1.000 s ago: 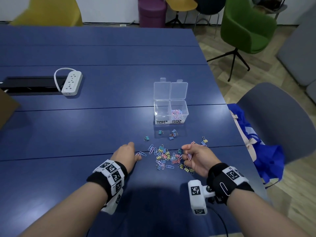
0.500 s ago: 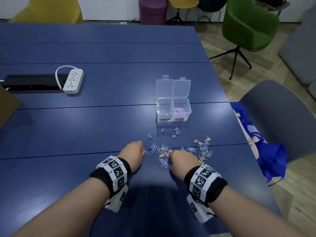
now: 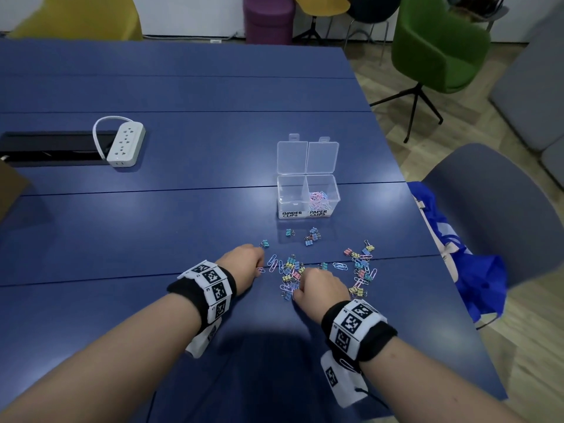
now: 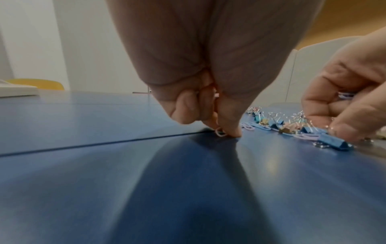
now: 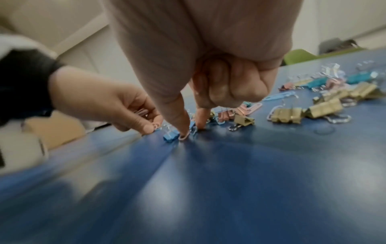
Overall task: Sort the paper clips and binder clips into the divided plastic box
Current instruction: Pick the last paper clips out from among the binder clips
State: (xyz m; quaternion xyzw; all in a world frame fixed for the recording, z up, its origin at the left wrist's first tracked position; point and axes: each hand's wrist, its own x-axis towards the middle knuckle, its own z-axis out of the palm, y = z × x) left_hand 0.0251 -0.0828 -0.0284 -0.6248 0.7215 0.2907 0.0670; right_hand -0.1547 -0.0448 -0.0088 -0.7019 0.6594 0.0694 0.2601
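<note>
A clear divided box point(image 3: 287, 206) stands open on the blue table; its right compartment, labelled PAPER CLIPS, holds several pastel paper clips point(image 3: 319, 199). Loose binder clips and paper clips point(image 3: 361, 268) lie scattered in front of it. My left hand point(image 3: 259, 268) is at the pile's left edge, thumb and forefinger pinching a pale paper clip point(image 4: 220, 132) on the table, with pink clips point(image 5: 142, 112) tucked in its curled fingers. My right hand point(image 3: 297, 290) is palm-down on the pile's near side. Its thumb and forefinger pinch at a paper clip point(image 5: 184, 137) beside a blue binder clip point(image 5: 170, 136). More clips point(image 4: 344, 95) sit in its curled fingers.
A white power strip point(image 3: 125, 145) lies far left by a black cable slot point(image 3: 52, 148). The table's right edge runs close to the pile; a blue bag point(image 3: 451, 248) hangs on a grey chair point(image 3: 500, 209) there. A cardboard corner point(image 3: 9, 190) shows at the left.
My right hand has turned from palm-up at the pile's right to palm-down on its near left side, fingertips on the table. The left hand stays pinching at the pile's left edge.
</note>
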